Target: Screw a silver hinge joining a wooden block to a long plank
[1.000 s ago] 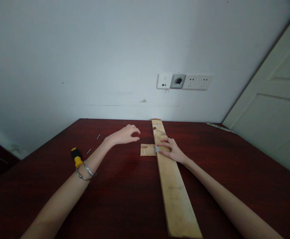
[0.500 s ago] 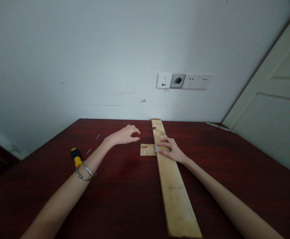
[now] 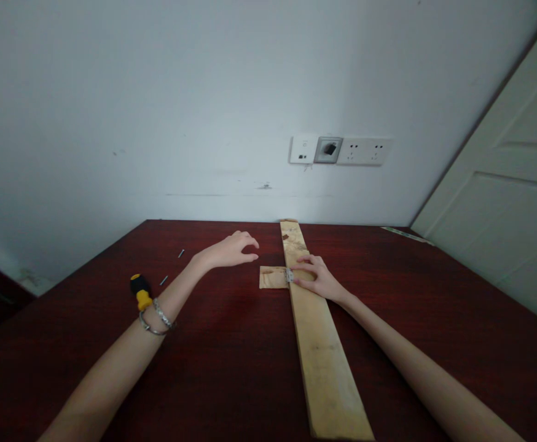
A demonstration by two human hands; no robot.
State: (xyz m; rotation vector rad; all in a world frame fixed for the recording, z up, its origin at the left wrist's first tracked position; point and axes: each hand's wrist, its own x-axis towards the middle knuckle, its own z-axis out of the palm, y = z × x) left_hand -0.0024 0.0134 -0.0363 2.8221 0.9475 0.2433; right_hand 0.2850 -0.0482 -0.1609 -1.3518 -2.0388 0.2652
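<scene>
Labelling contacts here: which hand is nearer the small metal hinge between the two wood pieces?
Right. The right hand lies on the long plank with fingertips at the hinge; the left hand is off to its left, apart.

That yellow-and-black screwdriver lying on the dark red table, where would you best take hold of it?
Grip the yellow-and-black screwdriver around its thick handle, coming from above on its left side. It lies flat on the dark red table, and the left wrist hides its other end, so only the handle is free.
</scene>
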